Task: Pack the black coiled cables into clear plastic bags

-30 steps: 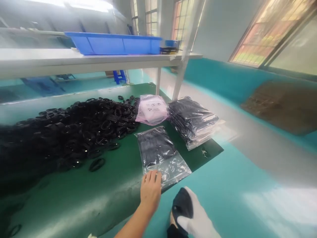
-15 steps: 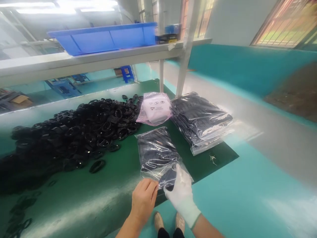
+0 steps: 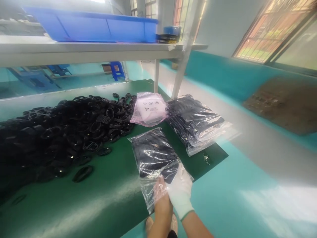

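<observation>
A clear plastic bag (image 3: pixel 151 148) packed with rows of black bands lies on the green tabletop, its mouth facing me. My bare left hand (image 3: pixel 160 190) reaches into the mouth, fingers together under the clear film; what they hold is hidden. My right hand (image 3: pixel 180 185), in a white glove, is closed around a clump of black bands (image 3: pixel 169 173) at the mouth's right side, and its fingertips are partly covered by plastic. The two hands touch or nearly touch.
A big heap of loose black bands (image 3: pixel 74 132) spreads over the left of the green table (image 3: pixel 104 195). Behind the bag sits a pink plastic packet (image 3: pixel 150 109), beside stacked filled bags (image 3: pixel 195 119). A blue bin (image 3: pixel 104 29) stands on the shelf (image 3: pixel 99 56) above.
My left hand has moved right and forward, from the bag's left edge to inside its mouth, next to my right hand. The view has turned slightly right.
</observation>
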A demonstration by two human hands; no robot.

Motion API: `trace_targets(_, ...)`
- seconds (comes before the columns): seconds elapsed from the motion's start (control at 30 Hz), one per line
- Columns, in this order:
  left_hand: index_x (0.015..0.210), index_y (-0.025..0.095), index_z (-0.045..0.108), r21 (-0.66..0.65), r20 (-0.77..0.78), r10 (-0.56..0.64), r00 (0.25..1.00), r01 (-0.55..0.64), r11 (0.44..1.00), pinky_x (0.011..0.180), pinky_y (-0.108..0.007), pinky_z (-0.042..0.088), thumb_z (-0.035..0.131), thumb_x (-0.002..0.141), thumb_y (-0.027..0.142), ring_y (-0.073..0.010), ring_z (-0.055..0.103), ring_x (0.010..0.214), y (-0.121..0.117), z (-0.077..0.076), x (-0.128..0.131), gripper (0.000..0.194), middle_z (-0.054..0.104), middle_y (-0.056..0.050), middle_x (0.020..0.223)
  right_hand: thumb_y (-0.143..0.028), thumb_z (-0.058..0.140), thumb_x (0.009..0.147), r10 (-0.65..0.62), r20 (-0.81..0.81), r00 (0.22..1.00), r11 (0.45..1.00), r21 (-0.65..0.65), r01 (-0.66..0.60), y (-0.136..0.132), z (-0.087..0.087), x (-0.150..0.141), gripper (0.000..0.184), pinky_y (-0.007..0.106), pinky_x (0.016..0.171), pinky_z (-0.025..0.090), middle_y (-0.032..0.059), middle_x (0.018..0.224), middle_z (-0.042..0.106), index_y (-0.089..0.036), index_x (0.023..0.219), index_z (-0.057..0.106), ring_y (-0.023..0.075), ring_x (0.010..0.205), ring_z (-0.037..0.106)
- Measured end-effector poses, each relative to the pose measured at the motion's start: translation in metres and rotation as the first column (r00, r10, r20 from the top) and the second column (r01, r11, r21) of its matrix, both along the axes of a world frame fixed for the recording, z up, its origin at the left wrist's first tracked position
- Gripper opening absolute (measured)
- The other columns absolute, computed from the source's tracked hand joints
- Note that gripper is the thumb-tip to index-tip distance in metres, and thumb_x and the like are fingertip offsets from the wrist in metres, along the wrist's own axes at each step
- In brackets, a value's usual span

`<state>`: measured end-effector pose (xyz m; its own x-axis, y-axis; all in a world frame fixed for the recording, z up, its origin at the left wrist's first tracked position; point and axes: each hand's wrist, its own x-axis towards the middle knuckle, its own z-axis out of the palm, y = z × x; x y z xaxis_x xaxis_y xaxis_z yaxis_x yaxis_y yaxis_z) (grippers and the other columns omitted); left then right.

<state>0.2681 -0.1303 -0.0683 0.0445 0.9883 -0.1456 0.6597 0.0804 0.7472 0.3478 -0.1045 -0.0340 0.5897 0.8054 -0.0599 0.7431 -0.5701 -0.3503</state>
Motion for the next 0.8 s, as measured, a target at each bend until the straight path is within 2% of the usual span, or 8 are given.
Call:
trace_targets(0.1,0.124,0.017,0.043,0.084,0.013,-0.067,0.998,0.066,0.994,0.103,-0.036,0.031,0.043,0.074,0.015,-0.0218,0.038,0.122,0.010,-0.007,-0.004,0.051,0.046,-0.009,0.128,-0.050,0.059,0.060,0.057,-0.101,0.993,0.998,0.004,-0.057,-0.005,-0.001,0.010,0.096,0.041,0.098,0.028,0.0195,0.130,0.040,-0.007,0.135,0.020,0.0327,0.118,0.039)
trace_targets(0.17,0.124,0.020,0.044,0.114,0.010,-0.071,0.997,0.069,0.991,0.101,-0.037,0.034,0.045,0.072,0.014,-0.0217,0.041,0.119,0.011,-0.012,-0.007,0.052,0.047,-0.007,0.127,-0.045,0.059,0.061,0.107,-0.180,0.978,0.994,0.009,-0.107,-0.013,-0.004,0.018,0.095,0.040,0.099,0.028,0.0174,0.135,0.036,-0.007,0.137,0.016,0.0308,0.122,0.035)
trace_targets(0.23,0.122,0.023,0.046,0.098,0.000,-0.045,0.999,0.045,0.994,0.098,-0.037,0.038,0.048,0.073,0.017,-0.0217,0.044,0.116,0.012,-0.014,-0.009,0.050,0.048,-0.006,0.125,-0.040,0.053,0.067,0.149,-0.231,0.962,0.989,0.026,-0.146,-0.023,-0.007,0.027,0.087,0.038,0.101,0.028,0.0154,0.138,0.031,-0.006,0.137,0.014,0.0268,0.126,0.031)
trace_targets(0.37,0.123,0.021,0.047,0.058,-0.035,-0.008,0.999,0.010,0.998,0.099,-0.034,0.037,0.050,0.076,0.024,-0.0204,0.048,0.112,0.013,-0.005,-0.006,0.047,0.051,-0.007,0.122,-0.030,0.044,0.074,0.240,-0.167,0.956,0.970,0.011,-0.241,-0.032,-0.005,0.040,0.069,0.039,0.103,0.024,0.0134,0.140,0.028,-0.007,0.135,0.023,0.0252,0.128,0.026)
trace_targets(0.47,0.123,0.022,0.046,0.035,-0.056,0.016,0.998,-0.014,0.999,0.097,-0.032,0.038,0.049,0.078,0.028,-0.0204,0.048,0.113,0.011,0.004,-0.001,0.046,0.051,-0.006,0.122,-0.028,0.050,0.071,0.276,-0.143,0.950,0.959,-0.022,-0.282,-0.034,-0.004,0.046,0.073,0.043,0.102,0.025,0.0126,0.138,0.033,-0.013,0.136,0.023,0.0285,0.126,0.029)
trace_targets(0.53,0.122,0.024,0.047,0.005,-0.100,0.024,0.995,-0.023,1.000,0.096,-0.033,0.039,0.050,0.077,0.030,-0.0218,0.048,0.113,0.009,0.005,0.002,0.046,0.049,-0.006,0.125,-0.026,0.049,0.071,0.281,-0.199,0.939,0.960,0.042,-0.278,-0.040,-0.008,0.051,0.075,0.042,0.102,0.026,0.0108,0.138,0.032,-0.014,0.138,0.016,0.0261,0.127,0.029)
trace_targets(0.67,0.124,0.027,0.045,0.026,-0.209,-0.009,0.978,0.015,1.000,0.096,-0.037,0.038,0.045,0.080,0.032,-0.0233,0.044,0.117,0.006,-0.001,0.005,0.044,0.046,-0.007,0.128,-0.020,0.042,0.075,0.339,-0.282,0.898,0.929,0.249,-0.273,-0.058,-0.021,0.062,0.071,0.037,0.104,0.027,0.0086,0.144,0.018,-0.015,0.138,0.009,0.0195,0.130,0.022)
trace_targets(0.8,0.125,0.029,0.043,0.056,-0.287,-0.013,0.958,0.030,0.998,0.092,-0.038,0.040,0.040,0.082,0.033,-0.0231,0.046,0.113,0.005,-0.004,0.010,0.043,0.048,-0.007,0.126,-0.016,0.043,0.073,0.420,-0.206,0.884,0.904,0.179,-0.388,-0.066,-0.025,0.069,0.072,0.040,0.104,0.025,0.0050,0.147,0.007,-0.021,0.138,0.011,0.0224,0.131,0.019)
